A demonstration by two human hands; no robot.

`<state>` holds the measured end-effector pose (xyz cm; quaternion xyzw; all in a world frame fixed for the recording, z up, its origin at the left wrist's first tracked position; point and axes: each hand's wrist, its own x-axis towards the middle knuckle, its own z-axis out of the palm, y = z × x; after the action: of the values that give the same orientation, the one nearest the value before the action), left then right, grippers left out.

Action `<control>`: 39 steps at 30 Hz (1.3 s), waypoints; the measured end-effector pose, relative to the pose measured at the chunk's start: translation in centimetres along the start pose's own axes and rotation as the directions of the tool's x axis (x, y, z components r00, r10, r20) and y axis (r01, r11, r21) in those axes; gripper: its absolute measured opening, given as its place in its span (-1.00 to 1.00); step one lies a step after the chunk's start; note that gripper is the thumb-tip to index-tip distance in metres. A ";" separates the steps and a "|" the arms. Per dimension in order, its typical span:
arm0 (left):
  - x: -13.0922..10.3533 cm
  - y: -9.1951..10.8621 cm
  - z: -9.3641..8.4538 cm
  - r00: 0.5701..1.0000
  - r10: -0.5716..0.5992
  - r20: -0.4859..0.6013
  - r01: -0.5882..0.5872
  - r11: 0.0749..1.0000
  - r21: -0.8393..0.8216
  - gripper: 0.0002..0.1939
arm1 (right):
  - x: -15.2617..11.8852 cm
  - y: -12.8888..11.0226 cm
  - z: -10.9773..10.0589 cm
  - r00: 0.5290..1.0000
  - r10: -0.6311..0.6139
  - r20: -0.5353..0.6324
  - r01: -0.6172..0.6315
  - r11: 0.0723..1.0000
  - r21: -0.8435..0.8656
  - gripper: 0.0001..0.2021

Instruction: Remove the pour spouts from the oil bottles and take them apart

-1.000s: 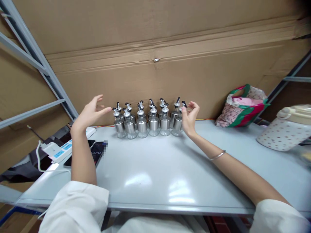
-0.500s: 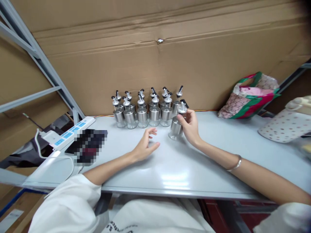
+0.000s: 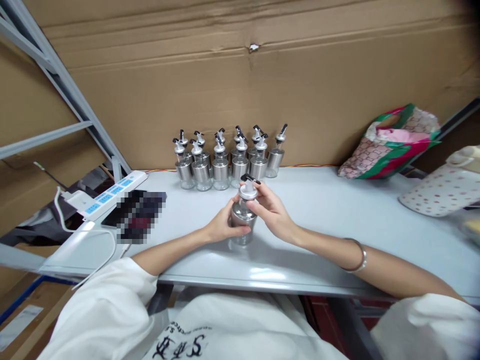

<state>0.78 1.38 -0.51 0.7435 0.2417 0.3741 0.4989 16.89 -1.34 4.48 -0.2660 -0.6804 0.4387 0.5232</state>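
An oil dispenser bottle (image 3: 243,217) of glass with a steel sleeve and a black-tipped pour spout stands upright before me, near the front of the table (image 3: 330,220). My left hand (image 3: 224,224) is wrapped round its body from the left, thumb across the front. Higher up, my right hand (image 3: 273,211) grips the neck and silver cap from the right. Some of its fingers are hidden behind the bottle. Behind, several matching oil dispenser bottles (image 3: 221,170) stand in two rows close to the cardboard.
At the left lie a white power strip (image 3: 116,192) with a plugged-in cable and a pixelated dark object (image 3: 138,215). A patterned bag (image 3: 386,145) and a dotted white container (image 3: 442,187) are on the right. A cardboard sheet (image 3: 187,90) rises behind the table.
The oil dispenser bottle has come left and nearer to me in my right hand. My left hand, open before, has closed round its body.
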 end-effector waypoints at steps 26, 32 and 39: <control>-0.2 2.3 1.4 0.978 -0.152 0.141 0.150 0.988 0.027 -0.39 | -1.0 -0.5 2.1 1.000 -0.016 0.005 0.016 0.998 -0.060 -0.63; -0.3 3.0 1.7 0.955 -0.236 0.180 0.228 0.971 0.066 -0.43 | -0.4 -1.3 2.2 0.999 0.044 0.012 -0.045 0.999 0.022 -0.56; -0.5 2.6 1.7 0.952 -0.259 0.165 0.257 0.966 0.032 -0.43 | -0.4 -1.5 2.1 0.996 0.090 -0.004 -0.089 0.989 0.115 -0.51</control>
<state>1.82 -1.00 1.37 0.7369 0.2958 0.2407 0.5583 15.15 -3.10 5.47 -0.2679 -0.6390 0.4990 0.5205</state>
